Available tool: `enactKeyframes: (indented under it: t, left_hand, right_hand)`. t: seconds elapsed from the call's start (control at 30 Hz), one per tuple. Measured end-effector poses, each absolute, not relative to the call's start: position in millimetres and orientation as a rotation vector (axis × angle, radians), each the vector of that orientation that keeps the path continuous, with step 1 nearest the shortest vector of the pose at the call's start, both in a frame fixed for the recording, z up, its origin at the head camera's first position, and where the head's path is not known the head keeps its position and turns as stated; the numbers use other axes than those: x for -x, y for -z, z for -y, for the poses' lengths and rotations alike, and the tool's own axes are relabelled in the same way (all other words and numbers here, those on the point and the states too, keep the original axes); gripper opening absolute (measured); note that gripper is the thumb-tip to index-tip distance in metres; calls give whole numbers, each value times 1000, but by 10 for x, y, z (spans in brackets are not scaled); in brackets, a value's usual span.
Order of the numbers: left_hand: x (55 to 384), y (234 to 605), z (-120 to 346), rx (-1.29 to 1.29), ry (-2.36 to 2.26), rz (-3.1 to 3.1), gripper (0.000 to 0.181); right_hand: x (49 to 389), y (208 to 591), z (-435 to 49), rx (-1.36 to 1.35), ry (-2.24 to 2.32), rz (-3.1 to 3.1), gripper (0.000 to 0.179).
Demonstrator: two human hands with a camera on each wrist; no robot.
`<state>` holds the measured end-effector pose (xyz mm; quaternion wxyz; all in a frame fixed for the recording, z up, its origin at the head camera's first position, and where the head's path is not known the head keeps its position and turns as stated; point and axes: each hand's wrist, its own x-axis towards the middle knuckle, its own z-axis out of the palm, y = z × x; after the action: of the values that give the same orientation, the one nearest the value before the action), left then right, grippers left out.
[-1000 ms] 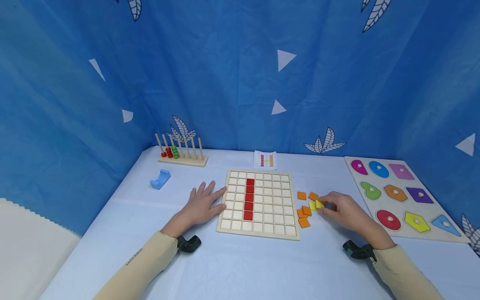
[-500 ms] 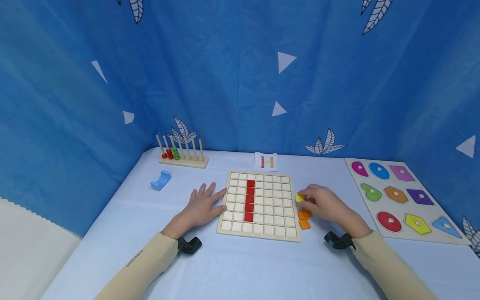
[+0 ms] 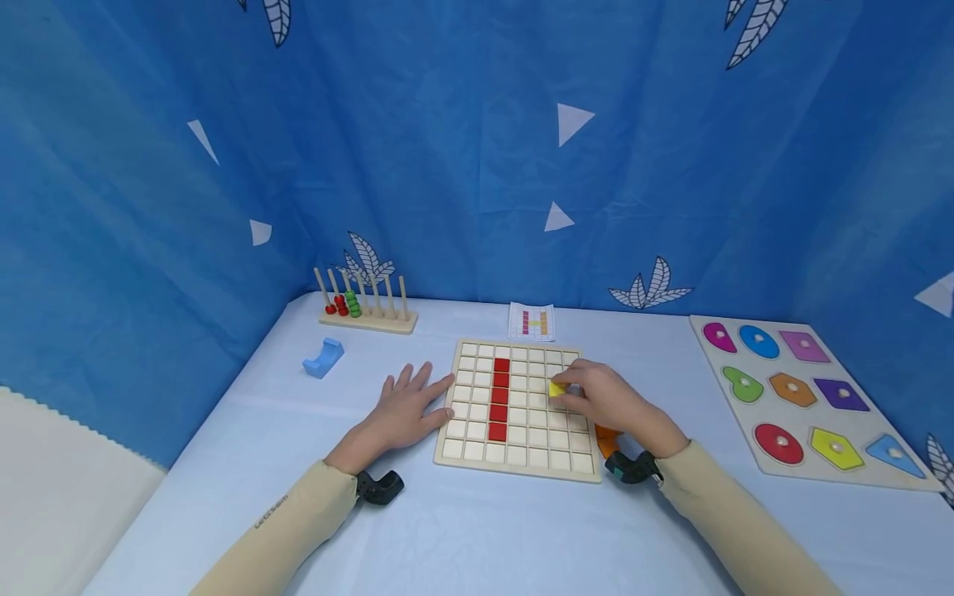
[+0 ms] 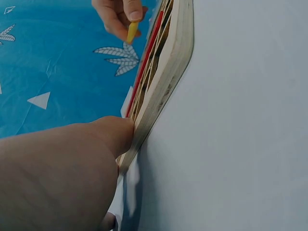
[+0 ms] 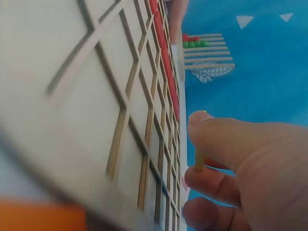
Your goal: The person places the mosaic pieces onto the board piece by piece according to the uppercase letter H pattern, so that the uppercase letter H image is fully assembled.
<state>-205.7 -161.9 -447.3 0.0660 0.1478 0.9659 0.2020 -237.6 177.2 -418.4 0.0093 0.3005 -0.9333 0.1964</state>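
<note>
My right hand pinches a yellow square tile between thumb and fingers, over the right half of the wooden grid board. In the right wrist view the tile stands on edge in the pinch, raised off the board's surface. A column of red tiles fills several cells left of the board's middle; the other visible cells are white. My left hand lies spread flat on the table, its thumb and forefinger touching the board's left edge. The left wrist view shows the thumb against that edge.
Orange tiles lie right of the board, partly hidden by my right arm. A printed pattern card lies behind it. Further left are a bead rack and a blue curved block. A shape puzzle board lies at right.
My right hand has picked up a yellow tile from the pile at the right and carried it left over the board. The left hand has stayed at the board's edge.
</note>
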Motion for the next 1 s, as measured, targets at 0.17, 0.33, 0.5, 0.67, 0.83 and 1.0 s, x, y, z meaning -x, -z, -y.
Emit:
enactKeyframes:
  t: [0.17,0.33,0.5,0.67,0.83,1.0]
  left_hand:
    - [2053,4484,1615,-445,-601,-2912,63]
    - [2051,4494,1620,-449,-599,-2918,63]
    - [2056,4490,1617,-449,-614,-2918,62]
    - [2055,4494,1617,-447,-608,-2917,63]
    - [2054,4499,1620,-451,-603,-2921,63]
    - [2054,4490,1621,-451,-603,-2921,62]
  right_hand:
    - [2400,4193,-1650,-977,-600,2909,31]
    - [2408,4186,-1543,-1032,-602,2881,30]
    - [2415,4174,-1448,-1042,-589,2886,30]
    - [2429,4187,-1379,-1054,-580,2873,28]
    - [2429,4197,-1323,-1062,-580,2857,27]
    - [2431,4221,-1277,-1054,-576,2862,27]
